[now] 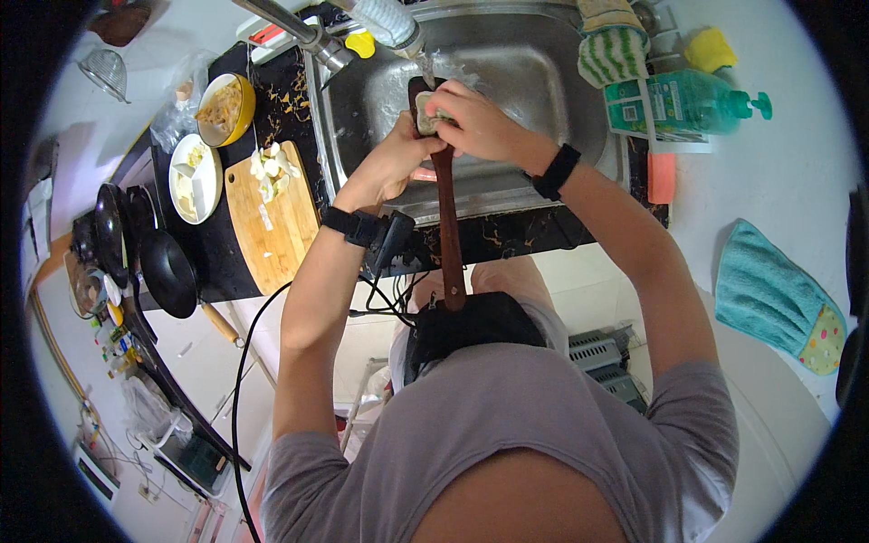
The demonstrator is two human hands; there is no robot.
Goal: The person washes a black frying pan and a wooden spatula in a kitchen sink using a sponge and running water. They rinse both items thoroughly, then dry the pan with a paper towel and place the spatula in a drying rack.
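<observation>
Water runs from the faucet (388,24) over a brown wooden spatula (448,217), whose head is under the stream in the steel sink (577,136). My left hand (400,157) grips the spatula near its head, and the handle reaches back over the counter edge towards my waist. Pressed on the spatula's head is a pale cloth or sponge (426,114), held in my right hand (468,117). The fingers hide part of the cloth and the spatula's neck. A pinkish object, partly covered, shows below my left hand in the sink.
Left of the sink, a wooden cutting board (271,234) bears white pieces. Near it are a divided white dish (214,178), a yellow bowl (250,112) of food and a black frying pan (168,271). A green soap bottle (706,102) and striped sponge (611,58) stand right. A black cable (237,394) hangs by my left arm.
</observation>
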